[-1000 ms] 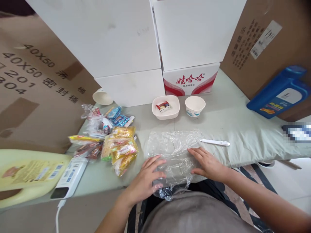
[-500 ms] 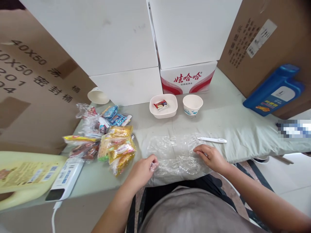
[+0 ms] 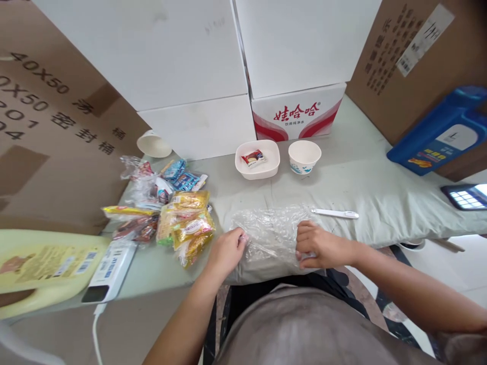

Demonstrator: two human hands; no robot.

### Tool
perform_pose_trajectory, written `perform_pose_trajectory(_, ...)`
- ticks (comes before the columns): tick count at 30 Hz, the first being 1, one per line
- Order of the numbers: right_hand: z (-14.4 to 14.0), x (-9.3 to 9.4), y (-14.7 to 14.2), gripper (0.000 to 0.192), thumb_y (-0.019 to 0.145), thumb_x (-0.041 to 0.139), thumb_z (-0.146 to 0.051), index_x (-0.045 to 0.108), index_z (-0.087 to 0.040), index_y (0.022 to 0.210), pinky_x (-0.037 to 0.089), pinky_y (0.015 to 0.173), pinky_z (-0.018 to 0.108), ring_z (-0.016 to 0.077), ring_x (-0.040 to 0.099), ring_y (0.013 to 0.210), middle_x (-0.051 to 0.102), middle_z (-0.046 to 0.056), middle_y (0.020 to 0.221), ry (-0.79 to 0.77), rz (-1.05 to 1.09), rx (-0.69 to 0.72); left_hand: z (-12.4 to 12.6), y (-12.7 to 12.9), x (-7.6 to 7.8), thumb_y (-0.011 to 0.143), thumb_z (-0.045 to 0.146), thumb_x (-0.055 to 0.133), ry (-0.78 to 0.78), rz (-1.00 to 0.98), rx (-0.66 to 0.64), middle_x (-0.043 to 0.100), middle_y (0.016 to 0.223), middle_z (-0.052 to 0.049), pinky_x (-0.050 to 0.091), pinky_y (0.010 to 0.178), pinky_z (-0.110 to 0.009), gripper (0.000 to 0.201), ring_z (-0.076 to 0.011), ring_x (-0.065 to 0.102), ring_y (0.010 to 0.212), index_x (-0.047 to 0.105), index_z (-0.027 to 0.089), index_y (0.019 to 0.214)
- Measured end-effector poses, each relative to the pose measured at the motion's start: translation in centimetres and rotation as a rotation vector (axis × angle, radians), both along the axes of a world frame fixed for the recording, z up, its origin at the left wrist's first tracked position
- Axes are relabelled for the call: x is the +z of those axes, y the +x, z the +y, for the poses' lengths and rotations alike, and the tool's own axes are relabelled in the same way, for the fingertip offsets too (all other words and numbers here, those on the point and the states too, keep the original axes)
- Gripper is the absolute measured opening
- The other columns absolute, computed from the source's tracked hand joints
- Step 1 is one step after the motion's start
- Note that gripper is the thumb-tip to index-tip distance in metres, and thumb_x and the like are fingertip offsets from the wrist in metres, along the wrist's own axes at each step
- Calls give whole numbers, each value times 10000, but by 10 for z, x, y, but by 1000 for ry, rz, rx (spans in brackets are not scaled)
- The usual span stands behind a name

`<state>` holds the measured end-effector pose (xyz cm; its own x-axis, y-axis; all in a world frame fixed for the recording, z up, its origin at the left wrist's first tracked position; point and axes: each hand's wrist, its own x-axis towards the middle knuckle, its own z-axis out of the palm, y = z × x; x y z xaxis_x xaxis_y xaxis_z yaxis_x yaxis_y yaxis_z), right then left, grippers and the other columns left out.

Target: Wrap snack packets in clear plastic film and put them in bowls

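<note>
Clear plastic (image 3: 272,228) on green cloth (image 3: 357,170), boxes (image 3: 198,56) behind

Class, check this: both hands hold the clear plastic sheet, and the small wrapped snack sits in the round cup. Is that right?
Not quite: the head view shows the small wrapped snack in the white dish beside the round cup, not inside the cup. The left hand and right hand do hold the clear plastic sheet.

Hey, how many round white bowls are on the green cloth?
2. One bowl stands right of the rectangular dish; the other bowl is at the back left, behind the snack packets, beside a white box. Others could be hidden.
</note>
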<state>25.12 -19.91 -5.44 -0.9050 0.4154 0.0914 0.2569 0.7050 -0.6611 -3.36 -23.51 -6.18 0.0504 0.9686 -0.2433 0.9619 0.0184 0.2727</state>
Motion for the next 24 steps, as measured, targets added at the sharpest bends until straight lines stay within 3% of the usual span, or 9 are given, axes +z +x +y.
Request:
perform_pose_trajectory(3,14,2,17,235,889,589,-413,648,-221,767,454,784,321,165,597,747,655,11,736,-139,-1,-228,6,-2,1,916,281,484,5,4,35,692,783,-25,342,612,-252,162,-194,630,747,614,221,840)
perform_pose_trajectory(6,26,-9,22,177,900,546,-368,618,-215,850,446,608,270,157,612,661,667,-1,725,-256,-95,-605,17,0,3,914,307,507,51,-22,114,714,839,-29,367,640,-253,145,-198,648,777,623,224,892)
perform_pose_trajectory(9,30,-27,15,201,885,546,-274,582,-209,1071,447,626,277,177,640,676,681,-13,721,-145,-187,-851,28,4,-1,905,332,533,75,-15,183,721,872,-39,396,670,-266,149,-212,659,810,625,216,927)
perform_pose_trajectory(13,26,-46,6,354,917,488,-252,508,-175,1261,460,704,322,239,677,836,722,59,918,97,-310,-933,32,4,-12,872,335,586,64,4,195,709,851,-58,438,691,-318,208,-252,654,804,621,194,1021)
perform_pose_trajectory(15,24,-50,4,346,945,441,-280,516,-163,1262,469,719,335,250,682,858,715,89,1009,168,-331,-925,29,4,-13,856,346,612,206,50,213,693,924,-102,461,755,-367,322,-283,640,873,598,158,1117)
perform_pose_trajectory(17,22,-53,2,342,956,419,-297,535,-157,1245,477,719,336,248,683,854,704,102,1062,218,-337,-912,23,10,-12,866,354,599,476,103,227,653,1051,-167,453,859,-433,380,-319,600,1001,582,115,1161)
perform_pose_trajectory(20,18,-54,-1,338,961,405,-302,555,-157,1228,480,707,321,236,681,858,689,109,1107,273,-366,-898,16,32,-15,922,307,510,709,35,-20,638,1086,-152,427,960,-453,244,-295,567,1080,641,144,1047)
perform_pose_trajectory(22,19,-55,-2,339,967,402,-306,558,-162,1231,476,699,311,229,679,862,684,107,1122,302,-388,-901,13,49,-23,939,303,491,642,-51,-321,647,1131,-110,409,1020,-444,235,-271,549,1146,655,184,1059)
perform_pose_trajectory(24,24,-55,4,340,975,402,-315,557,-169,1240,471,693,312,228,677,852,686,100,1114,322,-412,-920,12,61,-36,929,375,519,525,-64,-499,577,1322,-84,335,1097,-512,344,-306,437,1306,598,230,1231)
